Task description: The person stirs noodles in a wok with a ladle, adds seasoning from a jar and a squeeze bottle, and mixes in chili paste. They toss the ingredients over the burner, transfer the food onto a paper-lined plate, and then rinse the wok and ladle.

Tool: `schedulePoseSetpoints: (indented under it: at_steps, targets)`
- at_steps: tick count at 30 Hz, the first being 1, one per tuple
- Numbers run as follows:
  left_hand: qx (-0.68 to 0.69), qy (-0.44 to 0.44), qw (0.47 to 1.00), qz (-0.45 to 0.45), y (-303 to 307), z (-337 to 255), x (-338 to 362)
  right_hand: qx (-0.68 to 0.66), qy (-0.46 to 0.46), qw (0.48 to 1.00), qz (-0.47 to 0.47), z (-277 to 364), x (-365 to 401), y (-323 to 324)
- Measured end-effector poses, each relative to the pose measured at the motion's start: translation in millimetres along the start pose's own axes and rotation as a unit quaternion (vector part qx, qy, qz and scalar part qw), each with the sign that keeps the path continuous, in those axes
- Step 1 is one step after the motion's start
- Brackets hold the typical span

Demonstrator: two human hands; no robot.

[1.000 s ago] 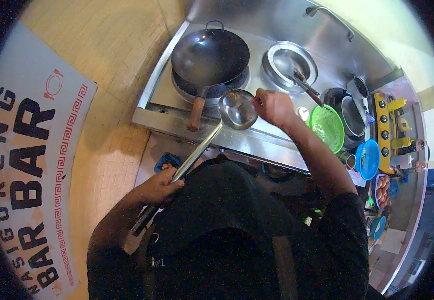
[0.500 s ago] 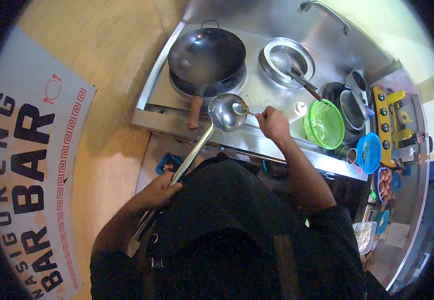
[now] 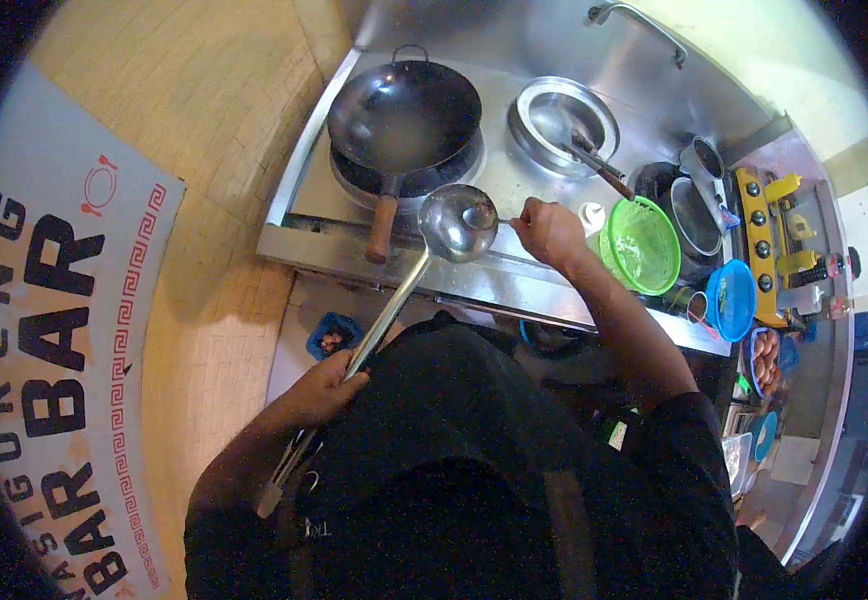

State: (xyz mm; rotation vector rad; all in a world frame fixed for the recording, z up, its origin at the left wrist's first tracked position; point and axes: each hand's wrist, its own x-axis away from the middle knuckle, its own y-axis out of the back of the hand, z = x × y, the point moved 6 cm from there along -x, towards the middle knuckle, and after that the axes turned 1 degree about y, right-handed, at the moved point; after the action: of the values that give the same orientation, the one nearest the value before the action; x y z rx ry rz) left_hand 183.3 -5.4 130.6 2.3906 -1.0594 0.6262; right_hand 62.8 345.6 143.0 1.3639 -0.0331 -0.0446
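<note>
My left hand is closed around the long metal handle of a ladle, below its middle. The handle slants up to the right, and the ladle's round bowl is held in front of the wok's wooden handle. My right hand pinches a small spoon, whose head is inside the ladle bowl. What lies in the bowl is too small to make out. Just beyond the ladle, a dark wok sits on a burner, its wooden handle toward me.
Behind my right hand are a metal pot with a utensil across it, a white bottle and a green basket. A blue basket stands farther right, near a yellow panel with knobs. A lettered banner is at left.
The spoon head has moved slightly within the ladle bowl and my right hand has shifted a little up. The whole view has shifted slightly. Both hands keep their grips.
</note>
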Motion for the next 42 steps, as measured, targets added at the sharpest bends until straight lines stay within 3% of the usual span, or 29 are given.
schedulePoseSetpoints:
  at_steps: [2,9,11,15,18,21,24,26,27,28,29,30,32,34,36,37,40,42]
  targets:
    - [-0.023,-0.074,0.997,-0.020,1,-15,5,-0.018,0.006,1.000,-0.001,2,1,-9]
    - [-0.016,-0.039,0.999,-0.004,3,3,3,0.020,0.017,0.999,0.028,16,-11,15]
    - [-0.086,-0.039,0.995,0.015,3,4,0,0.050,0.051,0.997,0.034,25,-14,24]
    - [-0.047,-0.071,0.996,0.002,1,-11,-3,0.065,0.122,0.990,0.012,37,-23,21]
    - [-0.095,0.004,0.995,0.011,4,-4,-7,0.060,0.142,0.988,0.009,48,-21,21]
    - [0.009,0.033,0.999,0.016,7,4,-8,-0.043,0.131,0.990,-0.017,55,-6,27]
    - [0.047,0.030,0.998,-0.011,19,-6,0,-0.204,0.105,0.973,0.027,67,32,46]
    - [0.161,0.152,0.973,-0.058,35,-13,17,-0.301,0.059,0.948,0.077,77,60,68]
    - [0.168,0.165,0.970,-0.055,38,-4,16,-0.301,0.095,0.946,0.077,78,72,73]
    - [0.181,0.133,0.966,-0.130,53,2,17,-0.304,0.158,0.940,0.009,80,82,82]
    - [0.190,0.102,0.955,-0.205,66,6,19,-0.293,0.156,0.943,0.023,79,91,91]
    - [0.195,0.122,0.952,-0.201,70,10,17,-0.315,0.179,0.931,0.033,80,97,96]
    - [0.195,0.103,0.929,-0.297,96,10,11,-0.349,0.219,0.907,0.089,77,95,105]
    - [0.236,0.107,0.911,-0.322,107,24,-3,-0.370,0.234,0.886,0.153,66,94,92]
    - [0.278,0.105,0.889,-0.348,113,42,-20,-0.423,0.296,0.856,0.030,52,97,94]
    - [0.263,0.090,0.891,-0.357,115,49,-28,-0.425,0.313,0.849,0.033,46,96,92]
    - [0.280,0.070,0.881,-0.376,108,58,-52,-0.416,0.341,0.837,0.100,44,90,74]
    - [0.364,0.017,0.853,-0.374,101,57,-64,-0.415,0.357,0.827,0.125,43,89,63]
